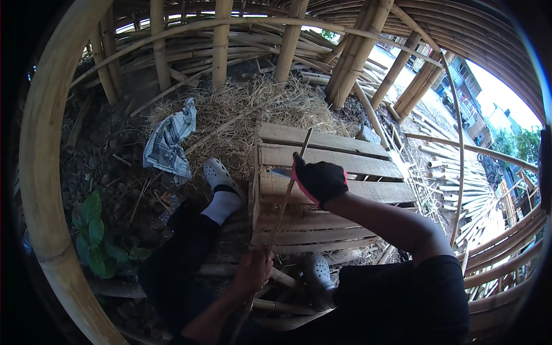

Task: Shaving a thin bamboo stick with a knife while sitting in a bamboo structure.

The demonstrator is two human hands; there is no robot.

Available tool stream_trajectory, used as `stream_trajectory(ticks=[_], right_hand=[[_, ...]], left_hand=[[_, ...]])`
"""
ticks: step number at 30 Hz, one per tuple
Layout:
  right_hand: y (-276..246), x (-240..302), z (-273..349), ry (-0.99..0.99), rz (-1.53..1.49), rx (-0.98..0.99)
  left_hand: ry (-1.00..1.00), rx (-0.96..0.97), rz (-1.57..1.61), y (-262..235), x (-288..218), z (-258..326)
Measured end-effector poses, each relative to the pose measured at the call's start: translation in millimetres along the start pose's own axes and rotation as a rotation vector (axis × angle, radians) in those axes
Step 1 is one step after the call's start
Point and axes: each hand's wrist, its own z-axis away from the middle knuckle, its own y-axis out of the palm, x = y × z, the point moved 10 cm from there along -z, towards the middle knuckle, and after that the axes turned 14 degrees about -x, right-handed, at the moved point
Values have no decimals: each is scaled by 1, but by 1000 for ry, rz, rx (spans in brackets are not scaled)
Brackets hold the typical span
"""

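A long thin bamboo strip [280,215] runs slantwise from low between my legs up over a wooden crate [328,140]. My left hand [253,270], bare, is closed around its lower part. Higher up, my right hand [320,179], in a black glove with red edges, is closed on a knife. The knife's blade [280,172] sticks out to the left across the strip, over the crate's slats. The knife's handle is hidden in the glove. I cannot tell whether the blade cuts into the strip.
Straw shavings [241,106] cover the ground beyond the crate. A crumpled newspaper [171,141] and a leafy plant [95,236] are to the left. A thick bamboo pole [43,172] curves along the left edge. Upright bamboo posts [221,46] stand behind, and cut bamboo poles [445,172] lie at right.
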Motion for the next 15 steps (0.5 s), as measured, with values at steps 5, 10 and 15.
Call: stream_trajectory(ticks=[5,10,15], right_hand=[[-20,-24,-39,-20,41,-208],[-11,19,16,-100,67,-101],[-20,-20,-25,47,42,-91]], left_hand=[[-24,40,2,3,-1,-1],[-13,27,4,3,-2,1],[3,39,7,3,-2,0]])
